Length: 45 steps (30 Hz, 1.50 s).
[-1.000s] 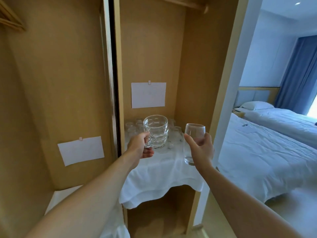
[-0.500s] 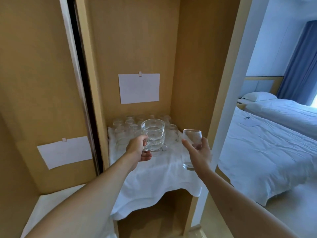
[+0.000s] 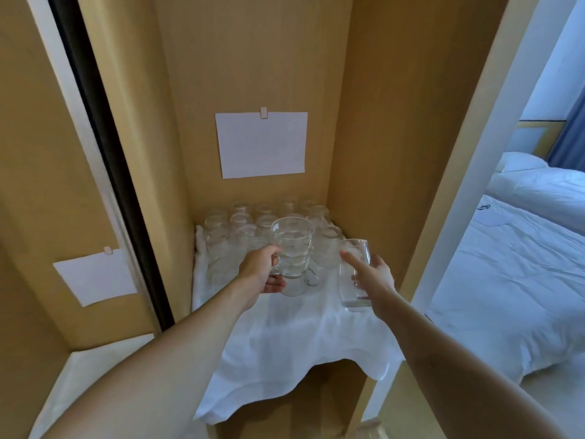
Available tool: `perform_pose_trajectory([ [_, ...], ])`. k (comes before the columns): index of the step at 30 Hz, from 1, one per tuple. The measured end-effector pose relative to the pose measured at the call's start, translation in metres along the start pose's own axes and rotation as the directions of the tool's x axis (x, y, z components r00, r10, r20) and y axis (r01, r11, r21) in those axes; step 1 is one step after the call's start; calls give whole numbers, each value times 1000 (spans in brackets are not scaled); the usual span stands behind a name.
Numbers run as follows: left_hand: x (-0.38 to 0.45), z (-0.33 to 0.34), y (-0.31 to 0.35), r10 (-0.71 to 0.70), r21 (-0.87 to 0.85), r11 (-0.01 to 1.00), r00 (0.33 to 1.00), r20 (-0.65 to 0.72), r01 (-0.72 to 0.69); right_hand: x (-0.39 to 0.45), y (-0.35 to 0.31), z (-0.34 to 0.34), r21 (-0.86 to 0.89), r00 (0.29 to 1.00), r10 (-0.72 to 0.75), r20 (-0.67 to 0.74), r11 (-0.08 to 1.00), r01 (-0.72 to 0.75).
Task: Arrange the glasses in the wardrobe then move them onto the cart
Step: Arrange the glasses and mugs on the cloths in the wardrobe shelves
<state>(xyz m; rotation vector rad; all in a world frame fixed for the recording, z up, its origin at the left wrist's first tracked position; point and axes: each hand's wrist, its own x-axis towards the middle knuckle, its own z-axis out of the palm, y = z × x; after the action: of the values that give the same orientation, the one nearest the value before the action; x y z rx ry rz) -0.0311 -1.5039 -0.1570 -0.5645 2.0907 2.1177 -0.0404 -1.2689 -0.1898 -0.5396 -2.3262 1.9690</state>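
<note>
I had a glass in each hand inside the wardrobe (image 3: 373,128). My left hand (image 3: 261,270) was wrapped around the handle of a bumpy glass mug (image 3: 293,253), and the mug was up off the white cloth (image 3: 285,337) on the shelf. My right hand (image 3: 376,278) was curled around a smooth tall glass (image 3: 356,274), with one finger pointing up along its side. That glass was near the right wall, at the front of the shelf.

I think the job here was to set both down next to the others. To do it well, I should go slowly and keep each glass straight up. I should put them on a bare bit of cloth and not bump the row behind.

A bunch of small clear glasses (image 3: 240,226) stood close together at the back of the shelf. They were blurry, so I could not count them. Both glasses I held looked empty. I saw no cart.
</note>
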Motion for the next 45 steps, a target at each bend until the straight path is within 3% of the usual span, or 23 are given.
perform_pose_trajectory([
  [2,9,2,1,-6,1,1000,1000,-17,6,16,-2,-3,36,983,165,86,985,-168],
  [5,19,9,3,-22,-18,1000,999,-41,21,42,-4,-12,86,843,406,352,883,-461],
  [7,26,15,4,-20,-47,999,997,-71,17,62,-5,-14,68,768,437,468,849,-525],
  [10,31,22,6,-25,-96,995,994,-108,15,86,-10,-12,29,728,414,547,859,-510],
  [15,37,30,11,-17,-132,991,981,-191,-9,116,-30,-11,-185,684,387,619,918,-352],
  [17,39,30,14,-23,-139,990,977,-214,-7,123,-39,-7,-410,751,385,536,897,-166],
  [18,40,31,14,-26,-144,989,973,-227,-7,128,-42,-3,-554,811,340,476,832,-24],
  [20,42,34,14,-29,-155,988,969,-247,-10,136,-47,5,-777,875,194,444,569,269],
  [22,44,37,13,-32,-157,988,964,-265,-10,142,-53,13,-834,861,131,491,355,422],
  [24,45,42,11,-35,-161,987,961,-273,-10,150,-55,20,-835,837,118,535,222,503],
  [29,46,46,4,-34,-159,987,955,-295,-14,161,-54,44,-798,802,75,593,-85,597],
  [33,47,42,-1,-25,-144,989,949,-315,-22,160,-50,60,-754,770,106,629,-157,637],
  [36,47,38,-6,-23,-142,990,948,-317,-23,156,-44,69,-704,745,54,665,-287,650],
  [45,49,27,-10,-30,-154,988,946,-324,-21,146,-49,88,-657,683,-43,729,-324,680],
])
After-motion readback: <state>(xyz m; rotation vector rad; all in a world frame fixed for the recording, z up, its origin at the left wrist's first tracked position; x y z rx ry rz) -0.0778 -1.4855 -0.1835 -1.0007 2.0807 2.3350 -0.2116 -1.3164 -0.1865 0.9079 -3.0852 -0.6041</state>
